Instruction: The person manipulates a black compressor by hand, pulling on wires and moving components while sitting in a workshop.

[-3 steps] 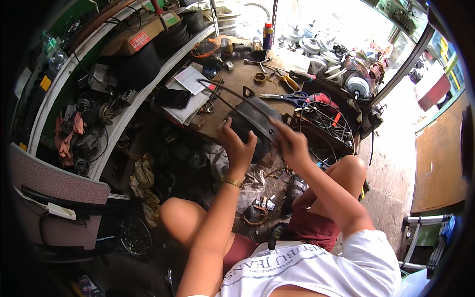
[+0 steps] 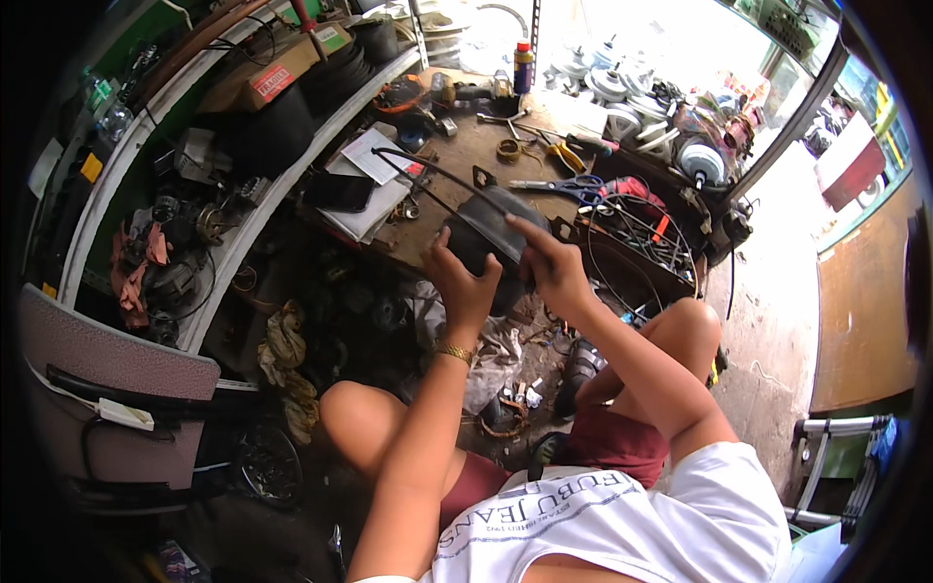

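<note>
A black housing (image 2: 496, 219), with long thin dark rods or cables (image 2: 418, 160) reaching up-left from it, is over the front of the wooden workbench. My left hand (image 2: 462, 282) grips its near-left side, fingers curled on it. My right hand (image 2: 556, 277) is on its right side, index finger laid along its top. Just beyond are blue-handled scissors (image 2: 573, 189), yellow pliers (image 2: 564, 158) and a roll of tape (image 2: 508, 151). A black phone (image 2: 338, 191) and papers (image 2: 372, 154) lie to the left.
Metal shelves (image 2: 255, 204) with parts and cardboard run along the left. The bench (image 2: 462, 136) holds white round units (image 2: 700, 165) and a cable-filled tray (image 2: 637, 257). A wooden panel (image 2: 855, 311) and aluminium ladder (image 2: 846, 466) stand right. Rags (image 2: 292, 369) lie below.
My right hand has shifted slightly up and left along the housing, its index finger more extended. The rods' tips have moved a little left and up.
</note>
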### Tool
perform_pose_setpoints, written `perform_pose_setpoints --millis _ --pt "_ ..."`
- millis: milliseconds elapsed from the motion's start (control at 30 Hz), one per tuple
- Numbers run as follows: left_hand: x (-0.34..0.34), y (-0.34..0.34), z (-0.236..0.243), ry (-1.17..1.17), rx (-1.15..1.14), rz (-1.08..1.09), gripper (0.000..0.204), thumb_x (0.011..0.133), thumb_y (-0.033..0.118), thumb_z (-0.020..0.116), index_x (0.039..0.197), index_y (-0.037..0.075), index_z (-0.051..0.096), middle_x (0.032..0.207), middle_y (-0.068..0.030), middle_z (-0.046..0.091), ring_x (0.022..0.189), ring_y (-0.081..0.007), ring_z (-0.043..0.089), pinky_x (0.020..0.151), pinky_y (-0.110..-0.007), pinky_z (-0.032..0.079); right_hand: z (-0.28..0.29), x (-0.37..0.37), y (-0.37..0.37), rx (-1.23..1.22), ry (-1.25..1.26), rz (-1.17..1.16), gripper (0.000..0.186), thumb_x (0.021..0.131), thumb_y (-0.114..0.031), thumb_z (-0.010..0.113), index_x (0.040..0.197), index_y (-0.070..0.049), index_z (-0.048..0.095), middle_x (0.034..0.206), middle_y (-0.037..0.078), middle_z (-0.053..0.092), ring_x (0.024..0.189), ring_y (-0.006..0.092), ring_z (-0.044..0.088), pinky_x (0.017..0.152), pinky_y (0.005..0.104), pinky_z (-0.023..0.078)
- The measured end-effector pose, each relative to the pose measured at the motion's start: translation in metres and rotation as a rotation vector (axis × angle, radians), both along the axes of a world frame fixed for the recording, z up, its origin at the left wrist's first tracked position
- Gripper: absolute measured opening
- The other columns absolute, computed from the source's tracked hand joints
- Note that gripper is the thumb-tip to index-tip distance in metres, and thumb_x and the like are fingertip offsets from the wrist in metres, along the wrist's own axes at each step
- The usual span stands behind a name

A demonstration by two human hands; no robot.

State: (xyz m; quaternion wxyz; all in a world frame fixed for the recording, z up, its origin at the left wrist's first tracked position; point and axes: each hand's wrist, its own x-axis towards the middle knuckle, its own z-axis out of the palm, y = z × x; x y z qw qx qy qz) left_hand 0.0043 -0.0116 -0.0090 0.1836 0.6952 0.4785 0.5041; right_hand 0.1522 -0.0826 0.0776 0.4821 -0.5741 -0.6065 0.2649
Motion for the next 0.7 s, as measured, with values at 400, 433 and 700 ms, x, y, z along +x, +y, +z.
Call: perform_pose_setpoints --millis 400,433,700 --pt "-0.012 -0.006 0.012 0.042 0.063 -0.102 0.098 0.067 0.034 0.079 0.143 -0.005 0.029 0.133 -0.0308 0.040 0.123 -0.0460 0.039 0.107 -0.055 0.031 -0.014 0.008 -0.027 0.140 -0.154 0.018 0.056 0.085 0.013 0.051 0.135 -0.012 0.059 0.066 0.010 0.057 0.055 0.0166 0.052 0.056 0.0280 0.045" --pt "-0.007 -0.004 0.014 0.034 0.058 -0.107 0.099 0.067 0.034 0.080 0.143 -0.005 0.029 0.133 -0.0308 0.040 0.123 -0.0462 0.039 0.107 -0.055 0.031 -0.006 0.000 0.001 0.226 -0.101 0.055 0.054 0.089 0.011 0.050 0.137 -0.011 0.056 0.063 0.007 0.054 0.055 0.0126 0.050 0.055 0.0276 0.044" --pt "-0.031 -0.008 0.013 0.134 0.004 -0.084 0.116 0.061 0.034 0.086 0.147 -0.005 0.020 0.140 -0.0320 0.034 0.127 -0.0475 0.036 0.108 -0.056 0.029 -0.023 0.043 -0.137 0.183 -0.279 -0.035 0.051 0.083 0.016 0.052 0.127 -0.007 0.063 0.079 0.014 0.067 0.061 0.0252 0.064 0.062 0.0292 0.052"
